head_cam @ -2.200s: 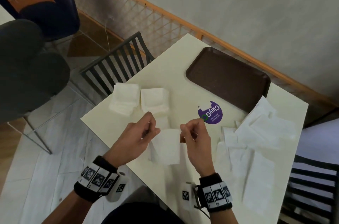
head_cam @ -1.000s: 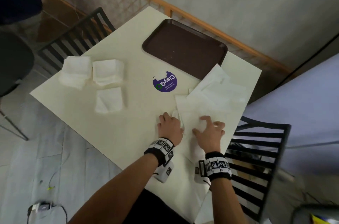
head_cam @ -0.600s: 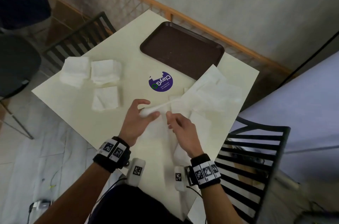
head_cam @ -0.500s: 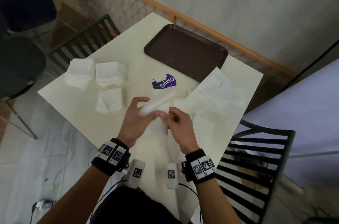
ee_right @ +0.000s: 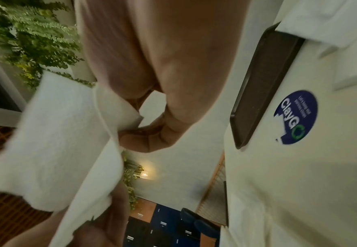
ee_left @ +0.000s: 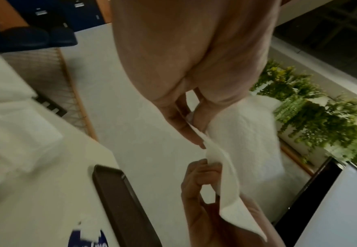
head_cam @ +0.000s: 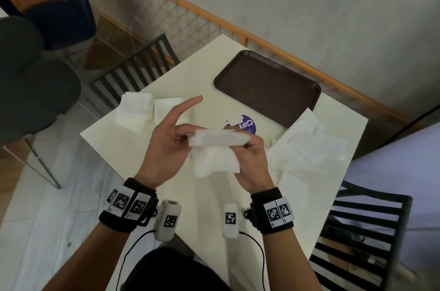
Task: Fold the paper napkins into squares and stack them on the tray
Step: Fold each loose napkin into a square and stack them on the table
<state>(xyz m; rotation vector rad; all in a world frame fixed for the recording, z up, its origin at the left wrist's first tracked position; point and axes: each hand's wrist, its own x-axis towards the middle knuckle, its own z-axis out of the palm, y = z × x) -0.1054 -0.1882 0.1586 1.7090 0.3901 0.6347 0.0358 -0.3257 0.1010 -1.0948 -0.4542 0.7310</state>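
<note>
Both hands now hold one napkin up above the near middle of the table, higher than half a second ago, when it was low by the tabletop. The left hand has opened out since then: its index finger points straight toward the far side, while the thumb and another finger pinch the napkin's left end. The right hand pinches the right end between thumb and curled fingers, and the napkin's lower flap hangs between the palms. The fold along its top edge runs left to right, where earlier the paper was bunched.

The tray, brown, lies as before at the far side of the table with nothing on it. Two folded stacks stay at the far left; a third folded square seen earlier is now hidden behind the left hand. Unfolded napkins remain spread at the right, one corner over the tray's near right rim.

A round purple sticker between tray and hands reads "ClayGo", with a green recycling mark for the last letter; its smaller lines are too blurred to read. Black-and-white square markers show on both wristbands.
</note>
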